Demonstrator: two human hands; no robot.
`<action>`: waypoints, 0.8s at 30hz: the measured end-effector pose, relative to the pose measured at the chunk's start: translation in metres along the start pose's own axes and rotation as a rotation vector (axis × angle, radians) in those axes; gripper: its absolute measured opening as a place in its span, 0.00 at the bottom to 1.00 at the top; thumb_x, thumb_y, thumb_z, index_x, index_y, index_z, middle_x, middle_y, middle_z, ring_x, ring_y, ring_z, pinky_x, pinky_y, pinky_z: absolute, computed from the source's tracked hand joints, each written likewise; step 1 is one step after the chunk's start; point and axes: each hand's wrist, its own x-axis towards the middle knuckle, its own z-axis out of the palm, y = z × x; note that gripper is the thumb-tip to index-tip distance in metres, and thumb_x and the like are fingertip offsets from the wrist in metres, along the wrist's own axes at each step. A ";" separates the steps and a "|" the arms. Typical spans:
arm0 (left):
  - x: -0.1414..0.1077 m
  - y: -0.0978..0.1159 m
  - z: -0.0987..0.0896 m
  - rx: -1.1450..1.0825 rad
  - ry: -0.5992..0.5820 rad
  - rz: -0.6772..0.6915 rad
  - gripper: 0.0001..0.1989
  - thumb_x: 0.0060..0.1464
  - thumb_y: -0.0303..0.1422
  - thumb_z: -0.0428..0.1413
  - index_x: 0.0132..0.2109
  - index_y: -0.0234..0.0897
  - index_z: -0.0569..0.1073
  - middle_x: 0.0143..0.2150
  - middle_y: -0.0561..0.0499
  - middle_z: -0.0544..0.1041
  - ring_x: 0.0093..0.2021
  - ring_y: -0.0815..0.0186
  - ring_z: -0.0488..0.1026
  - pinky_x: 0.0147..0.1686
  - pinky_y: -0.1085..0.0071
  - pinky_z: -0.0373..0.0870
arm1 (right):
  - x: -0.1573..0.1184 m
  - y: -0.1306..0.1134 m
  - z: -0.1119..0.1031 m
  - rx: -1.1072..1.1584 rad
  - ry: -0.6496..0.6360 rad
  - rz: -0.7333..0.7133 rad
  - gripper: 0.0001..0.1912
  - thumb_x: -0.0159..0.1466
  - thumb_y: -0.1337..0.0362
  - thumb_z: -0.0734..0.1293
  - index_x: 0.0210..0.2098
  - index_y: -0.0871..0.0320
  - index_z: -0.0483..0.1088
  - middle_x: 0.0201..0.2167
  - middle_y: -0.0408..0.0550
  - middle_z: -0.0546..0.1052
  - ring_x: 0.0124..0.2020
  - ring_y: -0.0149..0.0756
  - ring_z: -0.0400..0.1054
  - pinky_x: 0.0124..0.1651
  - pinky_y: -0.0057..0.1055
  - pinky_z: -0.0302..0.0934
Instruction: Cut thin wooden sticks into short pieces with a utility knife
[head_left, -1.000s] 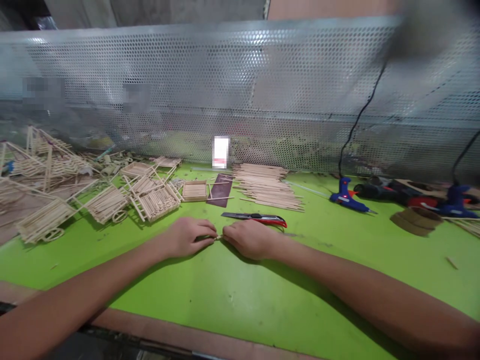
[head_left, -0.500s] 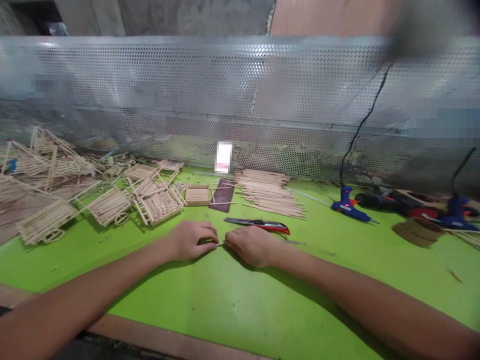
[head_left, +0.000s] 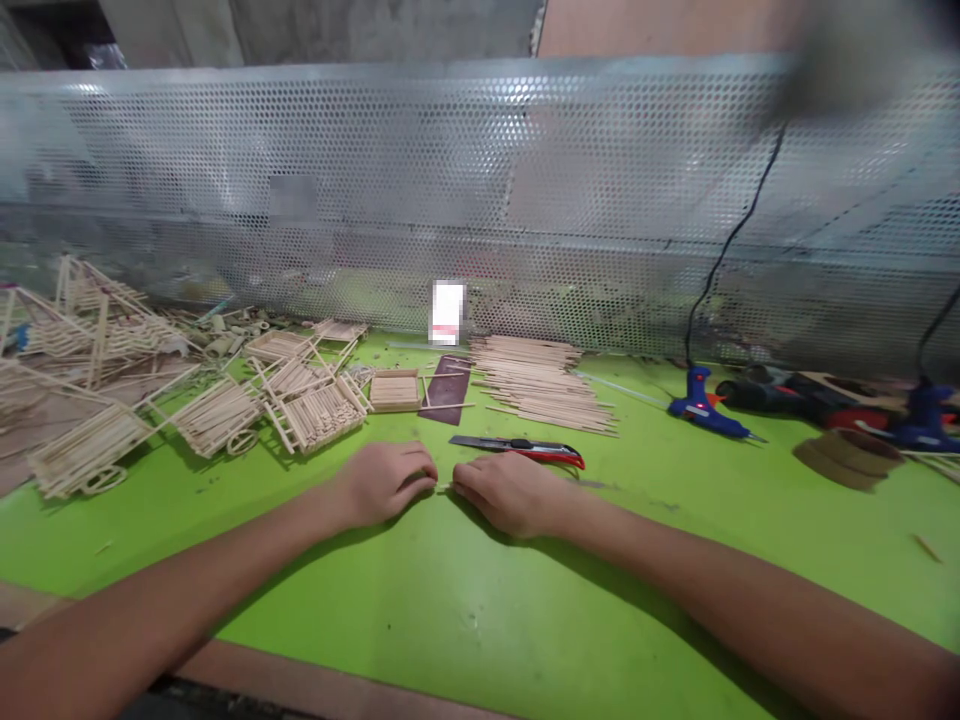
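Observation:
Between my fingertips runs a thin, pale wooden stick, only a short piece of it showing. My left hand is closed in a pinch at its left end, low over the green table. At the other end my right hand pinches it with curled fingers; most of the stick is hidden. Just beyond the right hand a red and black utility knife lies with its blade out, pointing left. Behind the knife is a pile of thin wooden sticks.
Several small stick-built carts and frames stand at the left. A small wooden box with handles rests near a dark brown sheet. To the right are a blue glue gun and a brown tape roll. A perforated metal screen closes off the back.
Both hands keep their pinch on the stick in nearly the same place. The view has shifted slightly; nothing else has visibly moved.

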 end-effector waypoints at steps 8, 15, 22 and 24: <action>-0.003 -0.003 -0.008 -0.138 0.076 -0.138 0.14 0.70 0.41 0.54 0.45 0.37 0.80 0.43 0.47 0.82 0.40 0.60 0.78 0.40 0.64 0.74 | 0.003 -0.004 0.011 0.100 0.174 0.093 0.13 0.78 0.62 0.57 0.45 0.59 0.71 0.32 0.47 0.77 0.28 0.33 0.64 0.31 0.31 0.46; -0.004 0.000 -0.012 -0.203 0.056 -0.188 0.16 0.70 0.43 0.54 0.46 0.37 0.81 0.44 0.47 0.82 0.37 0.62 0.77 0.35 0.68 0.72 | 0.002 -0.001 0.019 0.128 0.240 0.044 0.13 0.77 0.62 0.58 0.45 0.60 0.72 0.30 0.46 0.75 0.25 0.31 0.58 0.30 0.30 0.43; -0.004 0.000 -0.011 -0.217 0.052 -0.204 0.16 0.70 0.43 0.55 0.46 0.37 0.82 0.44 0.47 0.82 0.36 0.63 0.77 0.34 0.68 0.71 | 0.002 -0.002 0.020 0.121 0.257 0.014 0.11 0.76 0.63 0.59 0.45 0.60 0.72 0.31 0.46 0.76 0.25 0.31 0.57 0.28 0.30 0.42; -0.004 0.000 -0.010 -0.222 0.052 -0.209 0.16 0.69 0.43 0.55 0.46 0.37 0.82 0.44 0.47 0.82 0.35 0.63 0.76 0.33 0.69 0.70 | 0.002 -0.002 0.020 0.137 0.251 0.009 0.11 0.77 0.63 0.59 0.45 0.60 0.72 0.30 0.46 0.76 0.25 0.31 0.58 0.28 0.30 0.42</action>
